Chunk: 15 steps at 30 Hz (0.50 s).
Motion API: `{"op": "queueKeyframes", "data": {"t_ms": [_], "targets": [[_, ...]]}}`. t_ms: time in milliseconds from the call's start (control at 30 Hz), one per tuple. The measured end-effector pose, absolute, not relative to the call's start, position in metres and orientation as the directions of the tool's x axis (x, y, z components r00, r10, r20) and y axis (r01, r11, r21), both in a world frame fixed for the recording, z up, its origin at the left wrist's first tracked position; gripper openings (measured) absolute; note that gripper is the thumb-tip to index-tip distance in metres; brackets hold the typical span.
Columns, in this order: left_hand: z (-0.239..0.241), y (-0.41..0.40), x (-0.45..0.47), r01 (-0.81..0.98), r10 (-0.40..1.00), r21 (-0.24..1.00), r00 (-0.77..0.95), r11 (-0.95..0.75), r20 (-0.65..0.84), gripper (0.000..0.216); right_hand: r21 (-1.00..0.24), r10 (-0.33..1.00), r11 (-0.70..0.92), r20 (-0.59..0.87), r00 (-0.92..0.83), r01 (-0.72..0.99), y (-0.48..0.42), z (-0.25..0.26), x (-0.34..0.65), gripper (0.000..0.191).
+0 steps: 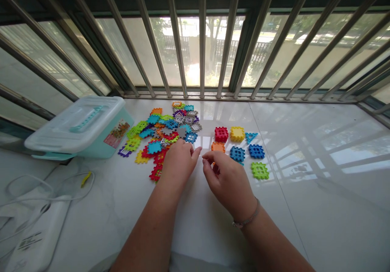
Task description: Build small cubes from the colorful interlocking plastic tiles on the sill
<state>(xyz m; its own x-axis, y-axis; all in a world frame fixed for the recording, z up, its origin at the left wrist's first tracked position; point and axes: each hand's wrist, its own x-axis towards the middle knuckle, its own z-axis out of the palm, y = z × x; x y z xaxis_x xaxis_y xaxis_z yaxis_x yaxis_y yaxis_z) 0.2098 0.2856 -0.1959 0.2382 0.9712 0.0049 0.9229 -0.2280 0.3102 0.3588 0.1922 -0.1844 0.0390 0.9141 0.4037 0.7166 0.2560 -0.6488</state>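
Note:
My left hand [180, 162] is over the near right side of a heap of plastic interlocking tiles [154, 146]. Its thumb stretches out to the right, and the other fingers, partly hidden, point away toward the heap. To its right is my right hand [227, 178], with curled fingers, the thumb and index tips close together and no tile showing between them. Just beyond that hand lies an orange tile stack [218, 146], partly covered by it. Around it sit red tiles [221, 134], yellow tiles [237, 134], blue window tiles [237, 153], darker blue tiles [256, 151], a blue triangle [251, 137] and lime-green tiles [260, 170].
A lidded aqua storage box [100, 142] stands on the left. Nearer are a white power strip [42, 231] and a looping white cable [82, 197] with a yellow tag [85, 179]. Metal window bars [202, 40] rise behind the glossy white tiled surface [329, 207].

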Motion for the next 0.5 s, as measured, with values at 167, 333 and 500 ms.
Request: {"op": "queueKeyframes", "data": {"t_ms": [167,333,500], "targets": [[-0.192,0.2847,0.2125,0.935,0.956,0.272,0.267,-0.227,-0.123,0.041,-0.656,0.921,0.251,0.388,0.032,0.712,0.1917,-0.1847,0.3594,0.012],[-0.1948,0.2837,0.2131,0.924,0.952,0.3,0.284,-0.239,-0.117,0.034,-0.66,0.927,0.251,0.375,0.02,0.708,0.1913,-0.1846,0.3584,0.012],[-0.1983,0.2826,0.213,0.9,0.942,0.34,0.323,-0.273,-0.097,0.026,-0.672,0.939,0.238,0.343,0.01,0.701,0.1919,-0.1859,0.3576,0.013]]}}
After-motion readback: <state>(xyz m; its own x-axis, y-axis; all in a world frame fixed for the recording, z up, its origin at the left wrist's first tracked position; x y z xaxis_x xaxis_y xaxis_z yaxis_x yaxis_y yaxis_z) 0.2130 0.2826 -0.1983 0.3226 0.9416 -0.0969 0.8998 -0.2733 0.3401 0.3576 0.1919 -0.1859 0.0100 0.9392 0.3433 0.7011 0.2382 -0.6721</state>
